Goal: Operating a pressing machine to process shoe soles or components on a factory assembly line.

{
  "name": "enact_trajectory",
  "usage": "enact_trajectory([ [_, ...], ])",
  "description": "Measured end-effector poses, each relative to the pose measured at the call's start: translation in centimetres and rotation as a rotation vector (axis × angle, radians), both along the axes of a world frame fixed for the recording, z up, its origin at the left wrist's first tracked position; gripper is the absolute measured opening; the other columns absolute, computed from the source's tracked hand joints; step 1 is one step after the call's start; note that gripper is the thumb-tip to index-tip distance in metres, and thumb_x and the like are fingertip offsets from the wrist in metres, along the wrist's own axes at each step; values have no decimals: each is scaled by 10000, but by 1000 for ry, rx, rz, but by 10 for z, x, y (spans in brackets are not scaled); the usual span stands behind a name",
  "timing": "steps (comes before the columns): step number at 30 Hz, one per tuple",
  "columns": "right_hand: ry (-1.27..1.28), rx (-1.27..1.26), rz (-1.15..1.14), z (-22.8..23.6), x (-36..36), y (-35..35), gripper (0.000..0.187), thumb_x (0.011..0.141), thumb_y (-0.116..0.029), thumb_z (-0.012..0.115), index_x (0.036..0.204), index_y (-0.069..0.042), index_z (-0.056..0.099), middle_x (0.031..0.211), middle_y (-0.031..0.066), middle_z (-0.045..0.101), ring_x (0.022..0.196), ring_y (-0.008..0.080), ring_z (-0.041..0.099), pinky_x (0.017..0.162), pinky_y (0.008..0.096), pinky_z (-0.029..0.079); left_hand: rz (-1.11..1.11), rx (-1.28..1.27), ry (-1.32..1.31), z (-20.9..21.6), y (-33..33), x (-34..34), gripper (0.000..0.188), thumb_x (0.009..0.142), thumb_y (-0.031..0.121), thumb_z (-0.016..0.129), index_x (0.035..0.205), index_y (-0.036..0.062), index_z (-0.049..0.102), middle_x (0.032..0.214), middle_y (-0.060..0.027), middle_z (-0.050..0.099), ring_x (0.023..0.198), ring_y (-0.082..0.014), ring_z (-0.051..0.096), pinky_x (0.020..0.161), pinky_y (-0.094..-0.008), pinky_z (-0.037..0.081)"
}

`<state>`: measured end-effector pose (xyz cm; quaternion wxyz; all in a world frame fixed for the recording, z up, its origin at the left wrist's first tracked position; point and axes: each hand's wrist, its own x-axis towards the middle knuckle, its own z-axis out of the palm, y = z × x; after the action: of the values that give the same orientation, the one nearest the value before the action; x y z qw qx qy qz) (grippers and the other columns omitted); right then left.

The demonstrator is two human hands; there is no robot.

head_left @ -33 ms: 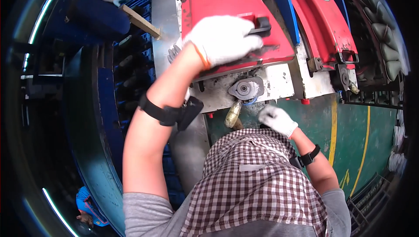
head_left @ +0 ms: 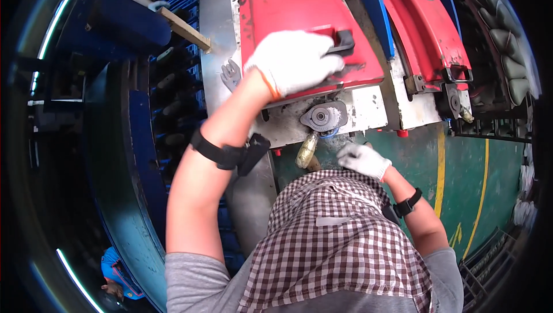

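My left hand [head_left: 295, 62], in a white glove, is closed on the black handle [head_left: 343, 43] at the front of a red machine cover [head_left: 305, 7]. Below the cover's front edge, a white worn plate [head_left: 366, 104] carries a round grey metal hub [head_left: 321, 116]. A lever grip wrapped in yellowish tape [head_left: 306, 151] points from the hub toward my checked apron [head_left: 340, 244]. My right hand [head_left: 364, 160], also gloved, is low beside the apron with its fingers curled. Whatever it holds, if anything, is hidden.
A second red cover [head_left: 423, 30] stands to the right, past a blue panel [head_left: 371, 7]. A metal ledge [head_left: 216, 30] with a grey glove [head_left: 231, 72] runs along the left. Shoe-shaped forms [head_left: 507, 42] line a rack at far right. Another person [head_left: 120, 272] appears at lower left.
My left hand and the red cover's handle have shifted slightly toward me, and the cover looks slightly lower. My right hand has moved a little to the left.
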<state>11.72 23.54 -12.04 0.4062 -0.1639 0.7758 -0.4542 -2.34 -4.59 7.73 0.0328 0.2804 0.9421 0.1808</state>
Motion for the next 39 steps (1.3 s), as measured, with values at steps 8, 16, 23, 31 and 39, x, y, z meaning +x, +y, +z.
enact_trajectory([
  [8, -856, -458, 40, 1, -16, -77, 714, 998, -392, 693, 1579, -79, 419, 1461, 74, 560, 1252, 205, 574, 1012, 368, 501, 168, -83, 20, -98, 25, 36, 386, 970, 482, 589, 912, 104, 640, 785, -145, 706, 759, -361, 712, 701, -501, 542],
  [16, -1289, -708, -210, -11, -11, -65, 277, 1030, -385, 631, 1065, -111, 661, 911, 49, 678, 977, 267, 699, 911, 430, 547, 181, -48, 155, -111, 37, 34, 356, 944, 472, 641, 883, 121, 630, 690, -135, 667, 668, -356, 694, 601, -487, 527],
  [23, -736, -567, -384, 15, -61, 77, 359, 1031, -381, 655, 1225, -79, 649, 849, 17, 662, 750, 177, 654, 661, 324, 525, 230, -11, 152, -102, 46, 39, 283, 900, 395, 740, 896, 118, 678, 716, -149, 670, 684, -353, 696, 622, -464, 532],
  [31, 834, 196, -834, 71, -109, 255, 247, 982, -260, 667, 1136, -77, 729, 1015, 106, 743, 895, 218, 709, 833, 355, 551, 582, 983, 121, -118, 93, 51, 222, 920, 63, 711, 1134, 4, 703, 1021, -98, 734, 935, -188, 716, 836, -325, 559],
  [39, 729, 823, -862, 36, -99, 335, 534, 1061, -514, 438, 1096, -41, 684, 1129, 276, 695, 1069, 469, 657, 928, 535, 517, 132, 621, 251, -110, 246, 41, 323, 791, 87, 759, 1107, 34, 715, 1071, -168, 711, 1016, -332, 695, 909, -405, 549],
])
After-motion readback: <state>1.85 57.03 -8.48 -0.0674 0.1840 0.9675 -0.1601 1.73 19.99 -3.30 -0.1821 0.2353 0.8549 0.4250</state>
